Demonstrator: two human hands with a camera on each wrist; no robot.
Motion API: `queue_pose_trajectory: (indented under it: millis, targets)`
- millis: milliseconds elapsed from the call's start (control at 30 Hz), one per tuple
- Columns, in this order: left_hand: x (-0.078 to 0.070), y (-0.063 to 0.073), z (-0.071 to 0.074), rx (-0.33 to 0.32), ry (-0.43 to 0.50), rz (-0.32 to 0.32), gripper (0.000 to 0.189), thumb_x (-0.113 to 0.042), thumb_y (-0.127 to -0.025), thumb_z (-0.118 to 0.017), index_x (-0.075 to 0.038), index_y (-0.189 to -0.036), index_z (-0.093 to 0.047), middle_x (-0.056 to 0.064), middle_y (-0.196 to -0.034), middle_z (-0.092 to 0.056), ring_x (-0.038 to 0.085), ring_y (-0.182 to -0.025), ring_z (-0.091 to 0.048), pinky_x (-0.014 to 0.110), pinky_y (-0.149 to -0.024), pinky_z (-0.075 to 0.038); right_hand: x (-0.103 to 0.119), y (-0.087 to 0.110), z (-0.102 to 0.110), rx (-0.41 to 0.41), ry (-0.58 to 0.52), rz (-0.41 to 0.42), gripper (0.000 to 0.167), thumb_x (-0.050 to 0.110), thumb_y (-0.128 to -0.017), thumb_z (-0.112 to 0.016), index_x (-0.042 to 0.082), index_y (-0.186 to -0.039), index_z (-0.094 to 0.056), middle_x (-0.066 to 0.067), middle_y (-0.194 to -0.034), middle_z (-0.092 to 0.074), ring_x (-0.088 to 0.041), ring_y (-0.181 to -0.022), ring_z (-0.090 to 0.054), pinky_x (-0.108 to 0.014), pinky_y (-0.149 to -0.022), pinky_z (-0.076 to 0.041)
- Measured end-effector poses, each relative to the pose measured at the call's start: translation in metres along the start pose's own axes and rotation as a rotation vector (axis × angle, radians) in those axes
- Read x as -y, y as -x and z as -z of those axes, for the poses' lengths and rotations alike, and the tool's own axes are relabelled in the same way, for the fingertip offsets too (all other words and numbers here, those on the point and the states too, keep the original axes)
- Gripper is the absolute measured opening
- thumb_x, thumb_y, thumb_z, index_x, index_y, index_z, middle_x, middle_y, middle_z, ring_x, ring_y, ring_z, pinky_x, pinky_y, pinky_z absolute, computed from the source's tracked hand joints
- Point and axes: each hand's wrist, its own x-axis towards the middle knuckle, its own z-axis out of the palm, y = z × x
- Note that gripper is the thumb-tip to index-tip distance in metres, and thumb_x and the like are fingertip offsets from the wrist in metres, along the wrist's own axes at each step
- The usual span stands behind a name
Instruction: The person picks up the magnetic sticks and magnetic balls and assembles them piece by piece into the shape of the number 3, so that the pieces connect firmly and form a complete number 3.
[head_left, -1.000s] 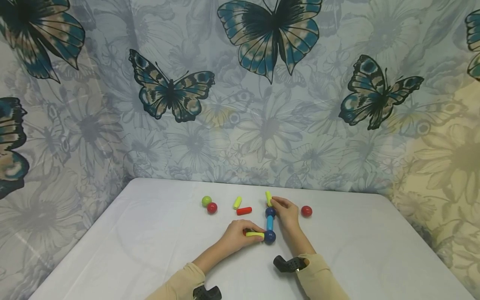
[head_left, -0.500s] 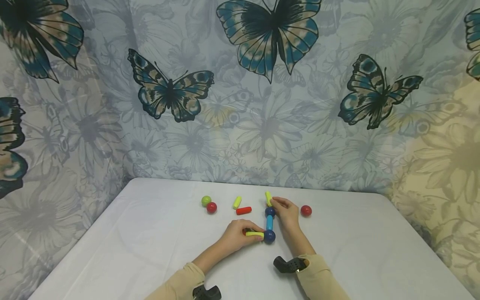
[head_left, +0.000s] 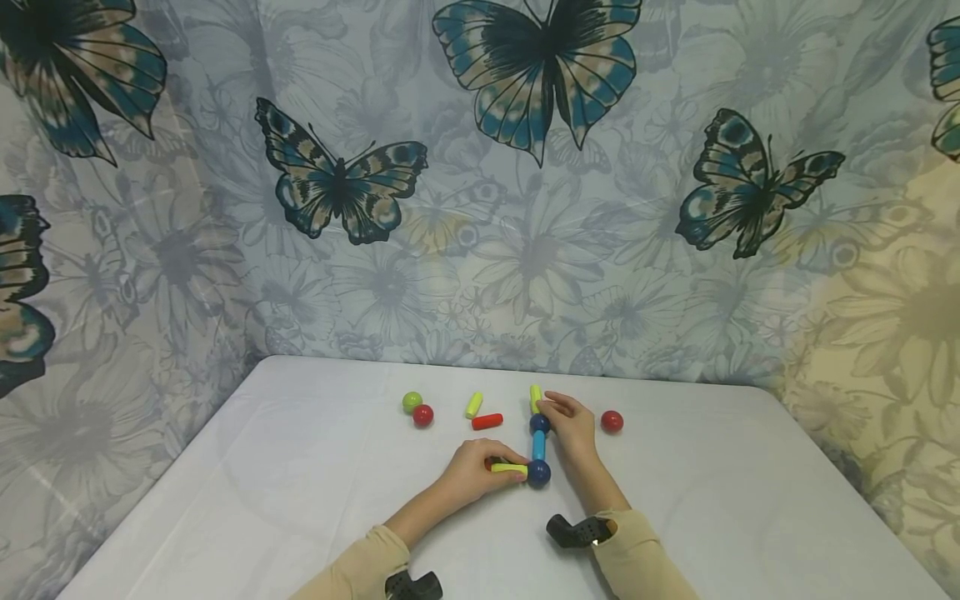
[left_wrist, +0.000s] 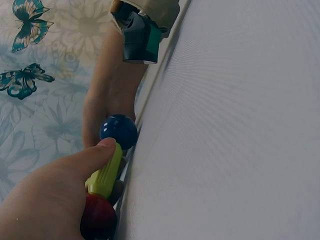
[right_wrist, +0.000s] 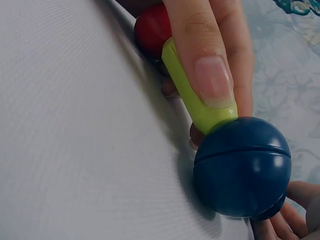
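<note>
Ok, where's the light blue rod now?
Head view, lower right of centre: the light blue rod sits between two dark blue balls, beside the right hand.

There are six balls (three red, two blue, one green) and five rods.

dark-blue balls, light-blue rod, lime-yellow rods, red balls, butterfly-and-flower-print backdrop

The left hand pinches a lime rod, blue ball beyond, red ball nearer.
</note>
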Motion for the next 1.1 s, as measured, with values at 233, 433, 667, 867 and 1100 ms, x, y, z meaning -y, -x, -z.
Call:
queue_pose_trajectory:
  millis: [233, 433, 667, 867, 1100]
  targets:
    - [0.0005, -0.0001, -0.0002, 0.001, 0.003, -0.001, 0.021, -0.033, -0.083, -0.077, -0.024, -0.102, -0.077, -0.01, -0.098, -0.076, -0.002, -0.084, -0.059, 0.017, -0.074, -0.047, -0.0005, -0.0014, 0.0002, 0.01, -0.005, 0.0, 0.042, 0.021, -0.09, -0.069, 0.006, -0.128, -0.061, -0.018, -0.12, -0.068, -0.002, -0.085, -0.063, -0.011, -0.073, -0.049]
    - [0.0002, -0.0002, 0.0002, -0.002, -0.001, -0.002, 0.021, -0.033, -0.083, -0.077, -0.024, -0.102, -0.077, -0.01, -0.097, -0.076, -0.002, -0.08, -0.058, 0.016, -0.07, -0.046, 0.0004, -0.0013, 0.0006, 0.023, 0.013, 0.03, 0.041, 0.018, -0.09, -0.069, 0.004, -0.127, -0.062, -0.019, -0.117, -0.07, 0.0, -0.083, -0.063, -0.01, -0.07, -0.047]
    - [0.0005, -0.0001, 0.0, 0.0, -0.001, 0.004, 0.021, -0.033, -0.083, -0.077, -0.024, -0.102, -0.077, -0.01, -0.098, -0.076, -0.001, -0.082, -0.058, 0.017, -0.072, -0.046, -0.0022, -0.0026, 0.0011, 0.009, 0.007, 0.013, 0.04, 0.016, -0.092, -0.064, 0.003, -0.13, -0.06, -0.022, -0.123, -0.066, -0.004, -0.087, -0.065, -0.015, -0.077, -0.053]
    - [0.0016, -0.0006, -0.0006, 0.0, 0.003, 0.003, 0.021, -0.033, -0.082, -0.078, -0.024, -0.102, -0.077, -0.009, -0.097, -0.076, -0.001, -0.08, -0.057, 0.017, -0.07, -0.046, -0.0043, -0.0039, 0.0014, 0.018, -0.014, 0.01, 0.04, 0.015, -0.093, -0.063, 0.003, -0.131, -0.059, -0.023, -0.129, -0.062, -0.019, -0.108, -0.066, -0.035, -0.098, -0.053]
    - [0.0025, -0.0011, -0.0006, 0.001, 0.001, -0.003, 0.021, -0.034, -0.082, -0.077, -0.025, -0.102, -0.077, -0.01, -0.096, -0.076, -0.001, -0.079, -0.057, 0.017, -0.07, -0.046, -0.0035, -0.0023, 0.0016, 0.051, -0.004, 0.003, 0.04, 0.015, -0.094, -0.061, 0.002, -0.132, -0.058, -0.022, -0.136, -0.058, -0.032, -0.125, -0.057, -0.043, -0.106, -0.046]
